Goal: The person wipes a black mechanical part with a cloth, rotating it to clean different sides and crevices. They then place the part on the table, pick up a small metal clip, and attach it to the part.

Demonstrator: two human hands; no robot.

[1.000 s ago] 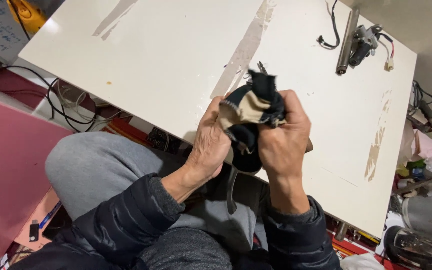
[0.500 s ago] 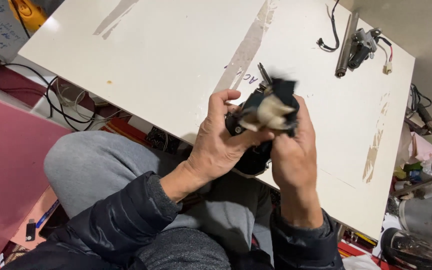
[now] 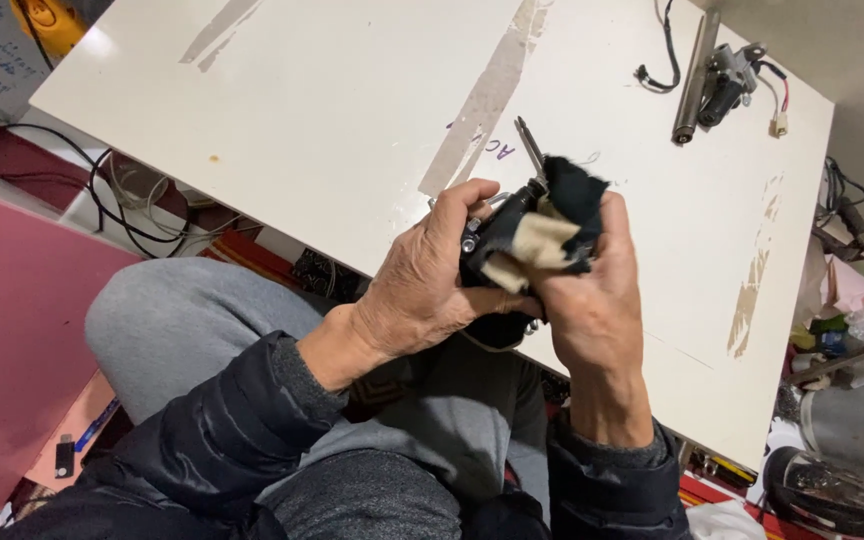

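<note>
My left hand grips a small dark metal mechanical part with screws on its side and a thin shaft sticking up from it. My right hand presses a black and beige rag against that part, fingers wrapped over the cloth. Both hands are held together just above the near edge of a white table. Much of the part is hidden by the rag and my fingers.
At the table's far right lie a metal rod and a small motor-like unit with wires, plus a black cable. Cables hang at the left. Metal vessels stand at the lower right. My grey-trousered knee is below.
The part has been turned in my hands and its shaft now points up. The rag has shifted from over the top onto the part's right side, and my right hand has dropped slightly.
</note>
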